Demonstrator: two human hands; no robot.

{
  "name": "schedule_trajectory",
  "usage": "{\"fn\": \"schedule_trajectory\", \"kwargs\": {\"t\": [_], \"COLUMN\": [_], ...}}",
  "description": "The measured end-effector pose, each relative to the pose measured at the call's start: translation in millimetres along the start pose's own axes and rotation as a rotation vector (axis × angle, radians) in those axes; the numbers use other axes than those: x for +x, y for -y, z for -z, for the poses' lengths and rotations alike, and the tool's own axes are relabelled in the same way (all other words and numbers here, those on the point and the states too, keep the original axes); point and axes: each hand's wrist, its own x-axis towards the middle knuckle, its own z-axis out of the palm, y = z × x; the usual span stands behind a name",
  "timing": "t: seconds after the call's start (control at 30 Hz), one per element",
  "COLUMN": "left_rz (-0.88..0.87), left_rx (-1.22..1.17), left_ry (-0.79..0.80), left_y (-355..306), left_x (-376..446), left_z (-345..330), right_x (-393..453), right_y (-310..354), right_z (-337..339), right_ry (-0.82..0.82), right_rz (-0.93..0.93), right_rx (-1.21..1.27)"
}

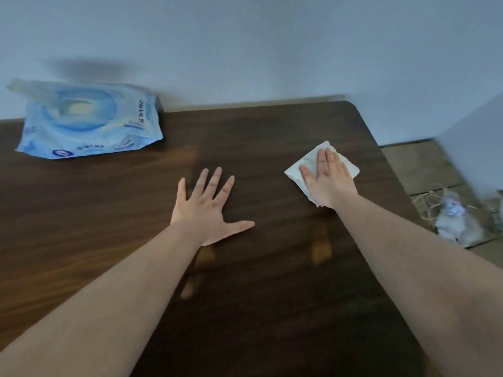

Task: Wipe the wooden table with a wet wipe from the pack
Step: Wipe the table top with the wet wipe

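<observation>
A dark wooden table point(258, 137) fills most of the view. My right hand point(328, 180) lies flat on a white wet wipe point(306, 161), pressing it onto the table near the far right corner. Flat on the wood in the middle rests my left hand point(208, 205), fingers spread, holding nothing. The blue wet wipe pack point(89, 121) lies at the far left of the table, against the wall, its top flap lifted.
A pale wall runs behind the table. The table's right edge drops to a wooden floor point(419, 167). On that floor lies a crumpled clear bag with cords point(454, 216). A white surface stands at the far right.
</observation>
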Motion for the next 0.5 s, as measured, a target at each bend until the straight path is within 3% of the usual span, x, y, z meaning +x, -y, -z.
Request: {"fn": "schedule_trajectory", "kwargs": {"t": [0.2,0.4,0.5], "left_rz": [0.023,0.021,0.011], "left_rx": [0.002,0.01,-0.007], "left_ry": [0.002,-0.015,0.016], "left_y": [-1,-1,0], "left_x": [0,-1,-2], "left_z": [-1,-3,1], "right_x": [10,9,2], "right_y": [-42,-20,11], "right_z": [4,1,0], "right_ry": [0.004,0.017,0.049], "right_rz": [-0.083,-0.132,-0.069], "right_rx": [-0.02,-0.022,-0.023]}}
